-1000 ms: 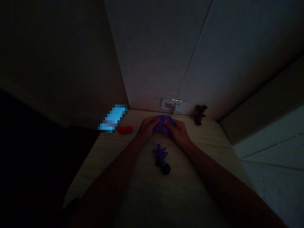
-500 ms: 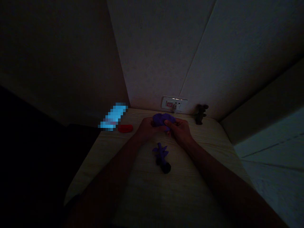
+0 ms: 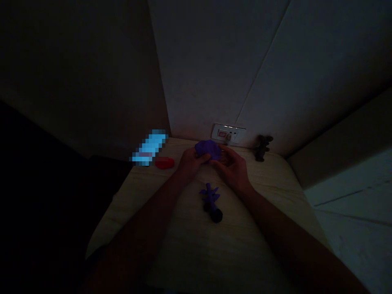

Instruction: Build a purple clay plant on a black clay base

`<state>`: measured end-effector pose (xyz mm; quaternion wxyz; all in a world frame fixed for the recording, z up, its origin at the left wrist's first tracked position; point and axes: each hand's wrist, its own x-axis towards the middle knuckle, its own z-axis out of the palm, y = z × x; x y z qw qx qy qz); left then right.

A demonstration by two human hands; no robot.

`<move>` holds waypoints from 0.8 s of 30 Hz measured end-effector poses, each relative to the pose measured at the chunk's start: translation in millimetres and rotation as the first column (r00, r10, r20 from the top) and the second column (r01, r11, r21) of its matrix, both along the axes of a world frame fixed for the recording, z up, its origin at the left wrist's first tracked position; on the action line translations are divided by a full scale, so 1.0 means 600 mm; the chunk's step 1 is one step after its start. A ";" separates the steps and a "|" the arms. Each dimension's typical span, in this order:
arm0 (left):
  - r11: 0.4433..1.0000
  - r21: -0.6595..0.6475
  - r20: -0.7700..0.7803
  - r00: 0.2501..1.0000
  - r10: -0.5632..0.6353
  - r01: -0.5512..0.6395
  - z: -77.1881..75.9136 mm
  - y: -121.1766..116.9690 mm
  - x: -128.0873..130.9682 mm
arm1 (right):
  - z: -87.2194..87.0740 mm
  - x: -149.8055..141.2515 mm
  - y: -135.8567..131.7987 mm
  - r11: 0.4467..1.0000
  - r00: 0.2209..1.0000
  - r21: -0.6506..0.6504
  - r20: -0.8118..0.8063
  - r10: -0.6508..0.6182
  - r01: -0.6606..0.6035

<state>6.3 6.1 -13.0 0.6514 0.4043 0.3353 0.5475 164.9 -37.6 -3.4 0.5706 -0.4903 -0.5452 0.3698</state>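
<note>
In dim light, my left hand [image 3: 190,161] and my right hand [image 3: 233,166] meet over the far part of a pale wooden table [image 3: 190,245]. Both close on a soft purple lump [image 3: 208,149], the left from its left side, the right with fingers curled under its right edge. On the table just nearer than my hands lies a small purple spiky figure [image 3: 210,195] with a dark round end [image 3: 217,215].
A red object [image 3: 164,163] lies left of my hands beside a glowing blue screen [image 3: 150,148]. A wall socket plate [image 3: 228,133] sits behind the lump. A dark small figure [image 3: 262,148] stands at the table's far right. Walls close in behind and left.
My hands have kept working the purple lump, lifting it slightly toward the wall; my right fingers have shifted from on top of it to under its right edge.
</note>
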 end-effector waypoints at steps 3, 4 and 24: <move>0.999 -0.037 0.049 0.999 -0.023 0.025 0.004 0.001 0.000 | -0.006 -0.003 0.002 0.995 0.998 -0.089 -0.054 0.044 -0.049; 0.998 -0.044 0.065 0.997 -0.031 0.034 0.006 0.001 -0.001 | -0.007 -0.003 0.003 0.991 0.993 -0.110 -0.090 0.070 -0.080; 0.989 -0.144 0.015 0.999 -0.044 0.046 0.036 -0.016 -0.014 | -0.007 0.020 0.014 0.996 0.980 -0.046 -0.189 0.066 -0.076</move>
